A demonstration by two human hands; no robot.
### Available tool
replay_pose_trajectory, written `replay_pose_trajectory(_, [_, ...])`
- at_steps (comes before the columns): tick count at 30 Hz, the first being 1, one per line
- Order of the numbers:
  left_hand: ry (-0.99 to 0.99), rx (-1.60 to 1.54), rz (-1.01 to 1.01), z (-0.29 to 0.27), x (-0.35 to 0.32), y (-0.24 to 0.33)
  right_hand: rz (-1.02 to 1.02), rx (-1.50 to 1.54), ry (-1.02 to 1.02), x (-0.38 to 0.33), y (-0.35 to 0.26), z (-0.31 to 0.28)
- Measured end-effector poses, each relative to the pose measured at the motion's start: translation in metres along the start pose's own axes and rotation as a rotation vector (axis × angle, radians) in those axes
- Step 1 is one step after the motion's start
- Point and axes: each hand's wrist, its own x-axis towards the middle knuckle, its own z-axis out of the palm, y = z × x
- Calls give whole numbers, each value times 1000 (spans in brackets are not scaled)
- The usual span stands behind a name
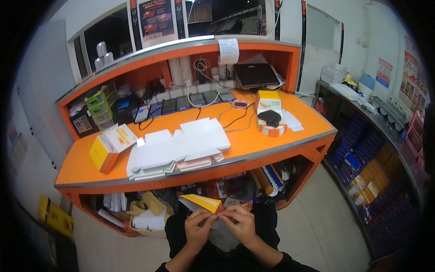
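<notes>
Between the fingers of both hands: the orange-red near end of a small yellow carton, its wider part reaching forward and left of them.
Carton card: probably very light, stiff along its folds but easy to crease or crush; the printed face may be a little slippery.
Where to hold: likely at the folded end, with light pinches, sparing the broad panel.
Left hand: thumb and fingertips closed on that end, knuckles outward.
Right hand: pinching the same end from the opposite side; whether the tips meet is hard to tell.
Forearms: slanting inward from below and behind the fingers.
Counter, beyond the fingers: stacked white card blanks ahead, a yellow-and-white box farther left.
</notes>
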Motion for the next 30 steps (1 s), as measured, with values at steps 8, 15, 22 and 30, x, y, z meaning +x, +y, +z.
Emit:
replay_pose_trajectory(8, [-34, 77, 28, 38, 25, 18, -103, -3, 181, 19, 0, -39])
replay_pose_trajectory(15, [21, -154, -93, 69, 36, 11, -77, 56, 62, 34, 1, -69])
replay_pose_trajectory(22, [47, -178, -97, 78, 50, 13, 25, 148, 41, 48, 8, -84])
replay_pose_trajectory(30, [22, -266, -2, 79, 57, 35, -236, -288, -217, 54, 10, -87])
